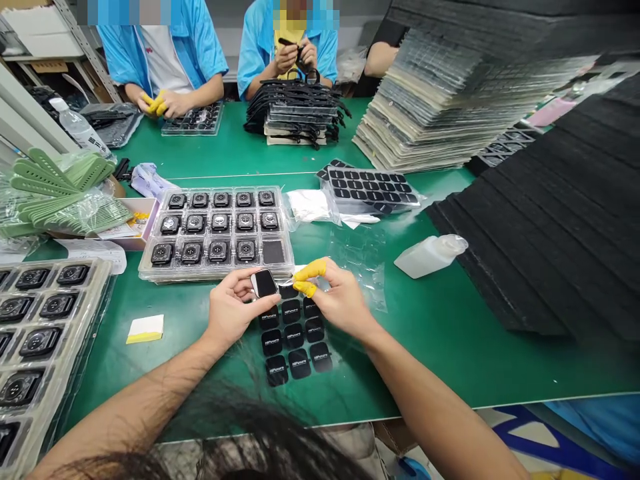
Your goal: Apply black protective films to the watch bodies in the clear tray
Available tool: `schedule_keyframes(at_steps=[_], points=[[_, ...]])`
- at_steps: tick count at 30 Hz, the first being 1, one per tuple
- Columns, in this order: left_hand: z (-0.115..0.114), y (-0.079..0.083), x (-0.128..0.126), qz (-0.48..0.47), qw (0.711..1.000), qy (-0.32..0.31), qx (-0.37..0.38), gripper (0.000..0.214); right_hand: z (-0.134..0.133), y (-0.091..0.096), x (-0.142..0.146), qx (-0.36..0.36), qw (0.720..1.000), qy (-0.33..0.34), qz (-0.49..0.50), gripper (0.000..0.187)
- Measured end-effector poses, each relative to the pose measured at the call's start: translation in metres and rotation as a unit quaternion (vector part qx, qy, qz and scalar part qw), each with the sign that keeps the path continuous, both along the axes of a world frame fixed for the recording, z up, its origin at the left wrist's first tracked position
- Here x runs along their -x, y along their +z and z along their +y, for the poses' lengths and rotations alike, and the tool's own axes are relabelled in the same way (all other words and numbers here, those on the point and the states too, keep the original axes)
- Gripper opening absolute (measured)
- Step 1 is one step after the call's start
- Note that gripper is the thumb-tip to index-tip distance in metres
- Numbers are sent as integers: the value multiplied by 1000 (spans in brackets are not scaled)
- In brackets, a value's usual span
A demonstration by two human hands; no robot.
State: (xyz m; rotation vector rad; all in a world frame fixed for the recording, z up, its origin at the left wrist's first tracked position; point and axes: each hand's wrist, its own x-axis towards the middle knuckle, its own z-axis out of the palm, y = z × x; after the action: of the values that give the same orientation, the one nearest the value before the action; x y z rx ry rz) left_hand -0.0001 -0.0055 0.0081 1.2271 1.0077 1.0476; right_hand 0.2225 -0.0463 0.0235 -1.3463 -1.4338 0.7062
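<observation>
My left hand point(231, 305) is closed around a black smartwatch body point(265, 284), its dark glossy screen facing up and a white strip showing along its left side. Yellow finger cots cover the thumb and forefinger of my right hand point(339, 297), which are pinched together just right of the watch. Something thin and pale shows at those fingertips, too small to name. Under both hands lies a clear sheet of black square "HiFuture" stickers point(294, 335). Just beyond is a clear tray point(215, 272) of watch bodies; its front right pocket holds no watch.
Another watch tray point(95, 283) stands at left, near green straps point(65, 193). A white bottle point(425, 257) lies tilted at right, beside tall black stacks point(550, 220). More sticker sheets point(370, 187) lie farther back. Two co-workers in blue point(200, 47) handle items across the table.
</observation>
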Motion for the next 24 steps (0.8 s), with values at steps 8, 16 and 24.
schedule_keyframes(at_steps=[8,16,24], points=[[6,-11,2,96,990,-97,-28,55,-6,11,-7,169,954,38,245,45],[0,-12,3,159,974,-129,-95,52,1,-2,24,278,921,-18,272,57],[-1,-13,2,161,973,-127,-107,49,1,-10,26,283,918,-12,276,59]])
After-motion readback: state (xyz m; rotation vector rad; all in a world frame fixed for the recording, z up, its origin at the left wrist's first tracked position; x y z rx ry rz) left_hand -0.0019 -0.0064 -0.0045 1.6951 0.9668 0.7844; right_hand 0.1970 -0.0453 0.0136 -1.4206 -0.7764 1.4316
